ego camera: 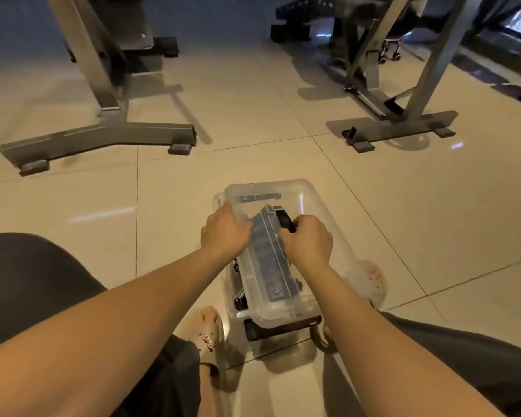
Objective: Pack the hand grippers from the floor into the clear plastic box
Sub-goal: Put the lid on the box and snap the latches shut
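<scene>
The clear plastic box stands on the tiled floor between my feet. A clear lid with a grey centre strip lies on it, slightly askew. Through the left wall I see hand grippers inside: a metal spring and black handles. My left hand grips the lid's left edge. Fingers of my right hand curl around a black handle at the lid's middle. Whether that handle belongs to the lid or to a gripper, I cannot tell.
A grey bench frame stands on the floor at the far left, another frame at the far right. My feet in light slippers flank the box. My knees in dark shorts fill the lower corners.
</scene>
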